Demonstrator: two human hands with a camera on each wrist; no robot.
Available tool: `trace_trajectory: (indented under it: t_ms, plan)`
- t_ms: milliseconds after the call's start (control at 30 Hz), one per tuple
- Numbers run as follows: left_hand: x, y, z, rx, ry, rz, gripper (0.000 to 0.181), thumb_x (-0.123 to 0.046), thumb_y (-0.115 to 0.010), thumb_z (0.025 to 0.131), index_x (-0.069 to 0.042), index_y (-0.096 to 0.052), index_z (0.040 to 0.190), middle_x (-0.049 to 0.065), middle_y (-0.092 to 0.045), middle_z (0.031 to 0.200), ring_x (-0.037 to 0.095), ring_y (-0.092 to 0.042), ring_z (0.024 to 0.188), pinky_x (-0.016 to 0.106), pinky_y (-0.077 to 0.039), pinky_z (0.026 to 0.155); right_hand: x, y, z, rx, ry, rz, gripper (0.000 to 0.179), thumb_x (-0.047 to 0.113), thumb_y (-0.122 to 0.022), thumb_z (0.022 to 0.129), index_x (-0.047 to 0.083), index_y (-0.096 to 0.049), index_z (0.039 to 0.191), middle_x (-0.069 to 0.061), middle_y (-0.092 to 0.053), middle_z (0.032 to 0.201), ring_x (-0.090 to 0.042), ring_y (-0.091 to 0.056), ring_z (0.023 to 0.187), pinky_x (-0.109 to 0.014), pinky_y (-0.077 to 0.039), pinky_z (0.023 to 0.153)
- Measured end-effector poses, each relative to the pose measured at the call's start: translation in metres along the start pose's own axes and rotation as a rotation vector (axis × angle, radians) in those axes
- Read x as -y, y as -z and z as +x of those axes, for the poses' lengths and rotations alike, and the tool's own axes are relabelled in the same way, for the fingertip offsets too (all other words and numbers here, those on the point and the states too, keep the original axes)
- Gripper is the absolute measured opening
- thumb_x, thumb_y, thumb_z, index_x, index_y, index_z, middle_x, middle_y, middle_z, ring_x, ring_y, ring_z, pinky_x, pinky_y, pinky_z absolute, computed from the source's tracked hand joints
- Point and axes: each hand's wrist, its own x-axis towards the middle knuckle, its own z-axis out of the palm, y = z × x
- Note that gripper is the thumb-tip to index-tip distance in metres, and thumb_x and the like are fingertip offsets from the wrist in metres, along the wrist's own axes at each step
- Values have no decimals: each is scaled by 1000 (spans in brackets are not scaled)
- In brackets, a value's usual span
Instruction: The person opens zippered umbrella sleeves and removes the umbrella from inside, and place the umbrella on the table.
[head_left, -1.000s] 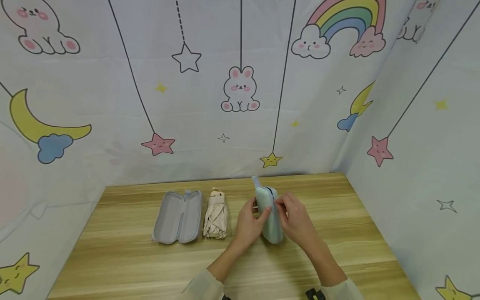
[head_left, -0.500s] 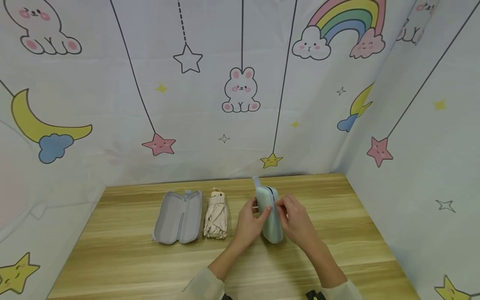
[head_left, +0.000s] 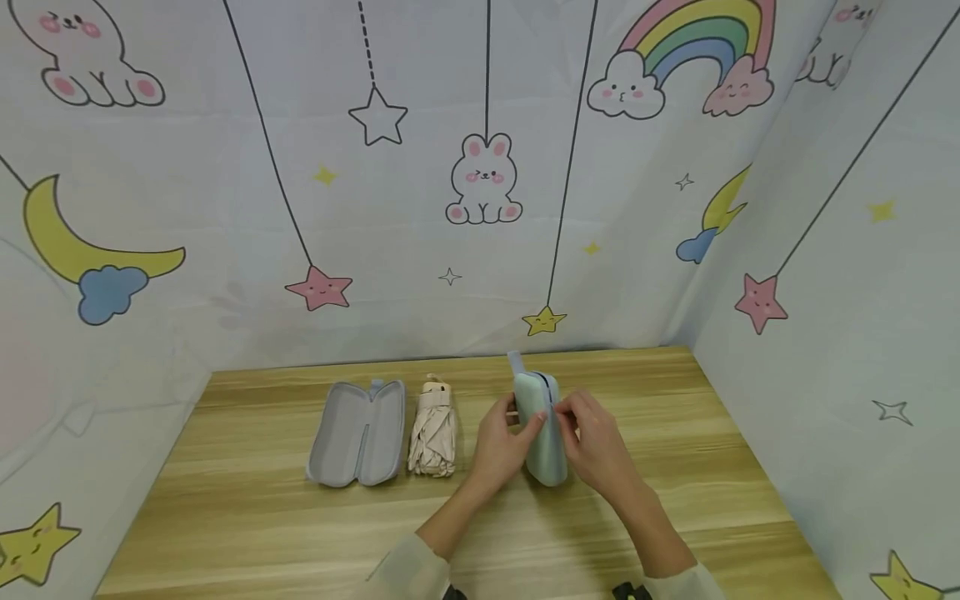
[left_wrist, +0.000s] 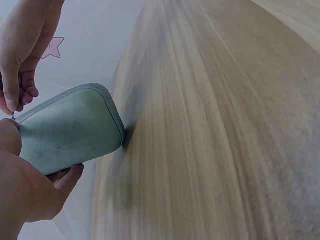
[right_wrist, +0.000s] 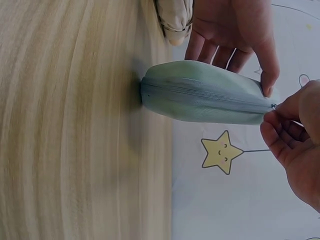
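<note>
A pale green zippered case (head_left: 546, 454) stands on end, tilted a little, its lower end on or just above the table. My left hand (head_left: 497, 446) grips it from the left, thumb on the near face and fingers behind. On the other side, my right hand (head_left: 595, 440) pinches the small zipper pull (right_wrist: 273, 106) near the upper end. Below the pull, the right wrist view shows the zipper seam (right_wrist: 200, 94) closed. A dark gap shows along the seam above it in the head view. What the case contains is hidden.
Left of my hands lies a folded beige umbrella (head_left: 432, 433). Farther left, a grey hard case (head_left: 337, 437) lies spread open, its two halves side by side. The wooden table (head_left: 240, 533) meets a white cartoon-printed cloth (head_left: 405, 217) at the back and the right.
</note>
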Motion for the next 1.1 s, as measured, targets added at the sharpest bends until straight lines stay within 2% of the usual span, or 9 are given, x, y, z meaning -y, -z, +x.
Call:
trace_trajectory:
  t_ms: [233, 433, 533, 867, 1100]
  plan:
    - [1, 0, 1, -3, 14, 7, 63, -38, -75, 99, 5, -58, 142, 15, -69, 123, 27, -70, 106, 39, -62, 85, -1, 0, -2, 11, 10, 3, 22, -17, -74, 87, 1, -65, 97, -4, -60, 90, -13, -59, 78, -28, -55, 64]
    - [1, -1, 2, -3, 14, -5, 61, -35, -76, 99, 6, -58, 141, 16, -69, 122, 28, -71, 106, 40, -62, 86, -1, 1, -2, 21, 5, 17, 14, -12, -70, 93, 1, -66, 97, -4, -60, 91, -13, -59, 79, -28, -55, 64]
    - [1, -1, 3, 4, 31, -7, 61, -36, -76, 99, 3, -58, 142, 14, -70, 123, 26, -71, 107, 38, -61, 87, -1, 1, -2, 29, -1, 23, 12, -10, -69, 95, 1, -66, 98, -4, -60, 91, -13, -59, 79, -28, -55, 65]
    - [3, 0, 3, -22, 40, -33, 60, -37, -76, 99, 4, -59, 140, 15, -70, 122, 27, -72, 105, 38, -62, 87, 0, -1, -4, 48, -21, 22, 18, -13, -74, 91, 2, -65, 96, -2, -60, 90, -12, -59, 79, -28, -55, 65]
    - [4, -1, 3, -21, 45, -37, 59, -40, -74, 100, 2, -60, 139, 13, -70, 120, 25, -72, 104, 38, -62, 87, -1, -3, -6, 22, -14, 16, 20, -13, -75, 89, 3, -65, 94, -1, -59, 89, -10, -58, 77, -26, -54, 64]
